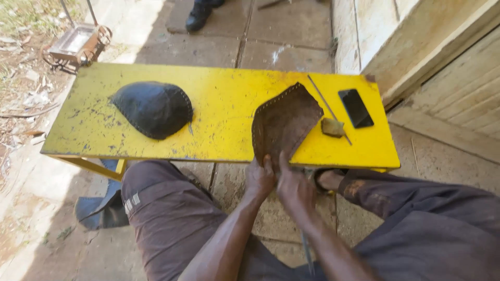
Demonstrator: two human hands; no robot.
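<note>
My left hand (259,179) and right hand (293,188) meet at the near edge of the yellow bench (219,104), fingers closed on the lower tip of a brown leather piece (284,122). The left thumb presses its edge; how firmly the right fingers pinch I cannot tell, as they are partly hidden. The leather lies flat on the bench, its stitched border toward the far side. Just right of it sit a small tan block (332,126) and a thin metal rod (328,108), touching each other. Beyond them lies a dark phone (355,107). Well apart, to the left, rests a domed black leather piece (153,108).
</note>
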